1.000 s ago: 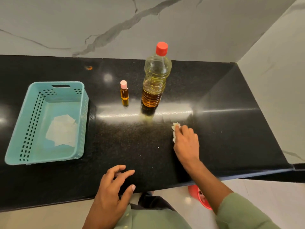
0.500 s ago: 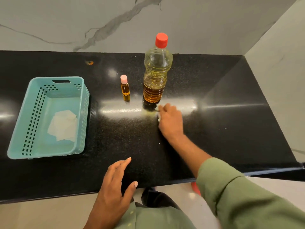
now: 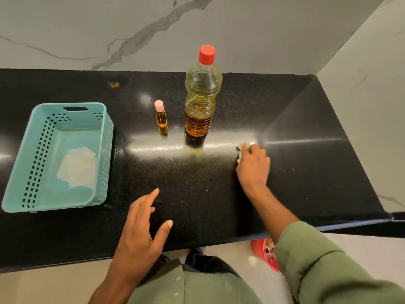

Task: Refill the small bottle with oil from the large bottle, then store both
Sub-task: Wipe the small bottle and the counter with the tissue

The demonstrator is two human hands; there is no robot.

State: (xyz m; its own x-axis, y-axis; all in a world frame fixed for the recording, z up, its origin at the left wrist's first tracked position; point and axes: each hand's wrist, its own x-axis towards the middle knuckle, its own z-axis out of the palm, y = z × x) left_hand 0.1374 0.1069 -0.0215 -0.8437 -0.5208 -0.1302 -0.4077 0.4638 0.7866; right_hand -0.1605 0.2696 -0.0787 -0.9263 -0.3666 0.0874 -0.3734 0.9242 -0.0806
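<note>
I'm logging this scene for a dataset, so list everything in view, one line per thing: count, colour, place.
large bottle: one, clear with yellow oil and red cap, upright at counter centre
small bottle: one, amber oil, pink cap, upright just left of the large bottle
basket: one, teal, perforated, on the counter's left
paper: one, white, lying inside the basket
tissue: one, white, under the right hand's fingers
counter: one, black, speckled
wall: grey-veined marble, behind the counter
red tub: one, on the floor below the counter
left hand: open, over the counter's near edge
right hand: presses the tissue on the counter
</note>
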